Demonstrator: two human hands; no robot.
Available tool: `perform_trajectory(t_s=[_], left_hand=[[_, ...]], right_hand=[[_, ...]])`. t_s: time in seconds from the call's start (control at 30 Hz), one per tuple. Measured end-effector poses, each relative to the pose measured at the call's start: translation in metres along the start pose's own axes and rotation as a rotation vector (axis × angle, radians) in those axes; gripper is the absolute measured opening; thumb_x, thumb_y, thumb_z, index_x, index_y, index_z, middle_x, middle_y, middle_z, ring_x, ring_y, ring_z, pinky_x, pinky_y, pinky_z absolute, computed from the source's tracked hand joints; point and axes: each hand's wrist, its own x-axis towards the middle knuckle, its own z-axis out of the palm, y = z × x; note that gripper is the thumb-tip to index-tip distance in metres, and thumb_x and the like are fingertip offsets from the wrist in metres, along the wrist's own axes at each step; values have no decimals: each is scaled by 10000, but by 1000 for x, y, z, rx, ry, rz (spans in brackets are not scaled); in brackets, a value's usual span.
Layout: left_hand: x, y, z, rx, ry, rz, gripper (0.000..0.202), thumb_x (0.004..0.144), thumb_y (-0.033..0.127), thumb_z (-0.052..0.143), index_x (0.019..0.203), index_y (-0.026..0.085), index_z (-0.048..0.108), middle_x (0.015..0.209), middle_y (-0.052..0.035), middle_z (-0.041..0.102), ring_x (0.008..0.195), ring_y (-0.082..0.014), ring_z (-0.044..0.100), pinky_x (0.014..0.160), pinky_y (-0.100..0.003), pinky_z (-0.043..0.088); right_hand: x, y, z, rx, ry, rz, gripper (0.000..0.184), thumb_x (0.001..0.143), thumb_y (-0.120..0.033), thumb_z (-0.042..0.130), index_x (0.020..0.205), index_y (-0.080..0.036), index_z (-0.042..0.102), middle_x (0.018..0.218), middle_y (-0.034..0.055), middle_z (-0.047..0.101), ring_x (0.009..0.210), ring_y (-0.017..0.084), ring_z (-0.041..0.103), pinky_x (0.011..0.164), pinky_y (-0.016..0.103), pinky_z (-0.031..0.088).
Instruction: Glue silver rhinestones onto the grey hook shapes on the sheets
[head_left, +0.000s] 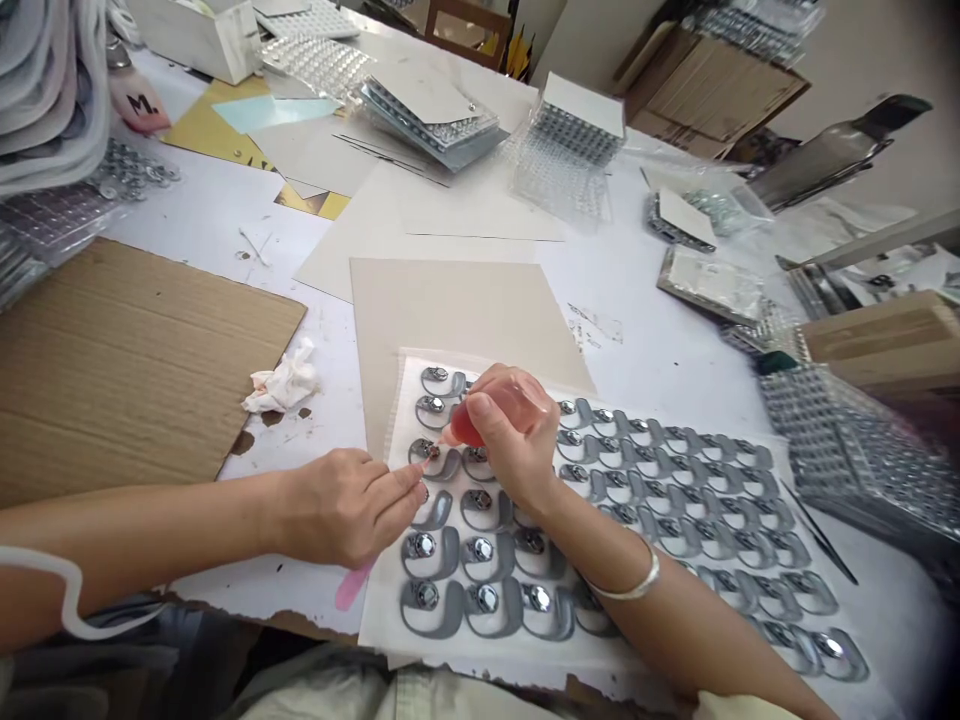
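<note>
A white sheet [379, 610] bears rows of grey curved pieces [451, 555], most set with a round shiny gem [486, 598]. My right hand [525, 440] is closed around a small squeeze bottle of reddish liquid [495, 412], tilted with its nozzle pointing down and left. The nozzle tip is at a piece in the left column, by its gem [433, 451]. From the left comes my left hand [356, 508], fingers closed together and fingertips close to the nozzle tip. Whatever the left fingertips pinch is too small to make out. My right hand and forearm cover part of the rows.
Beige card [450, 300] lies behind the sheet, and brown cardboard [142, 370] at the left with crumpled tissue [285, 380] beside it. Tweezers [821, 535] lie right of the sheet. Packs of gems [577, 125] stand at the back; a pink-filled bottle [139, 95] stands back left.
</note>
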Motion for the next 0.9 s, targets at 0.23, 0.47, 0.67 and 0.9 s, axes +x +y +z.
perform_trajectory(t_s=[0.23,0.47,0.67,0.9], left_hand=[[-4,2,2,5,-15,-8,192,846,79,452,899,17,625,883,-186,713,554,-170,655,387,-244,489],[-4,3,1,6,-7,-17,188,847,85,456,895,24,627,876,-175,712,545,-156,642,393,-231,479],[-3,2,2,4,6,-23,176,839,72,464,900,22,621,871,-171,712,546,-157,640,389,-235,476],[-3,1,2,0,-2,-33,178,849,72,455,908,25,617,870,-164,715,540,-155,644,391,-238,485]], right_hand=[[-2,2,0,-5,-43,-11,213,825,-303,635,663,-198,545,525,-46,577,456,107,582,495,262,453],[-2,5,-1,-30,-17,-31,232,817,-317,645,653,-188,545,550,-41,559,469,101,550,513,277,438],[-1,5,-1,-40,-6,-65,235,820,-316,640,645,-190,547,561,-37,559,485,101,552,512,272,449],[-2,3,0,-26,-21,-67,224,824,-290,635,645,-192,544,568,-37,559,480,98,562,504,265,448]])
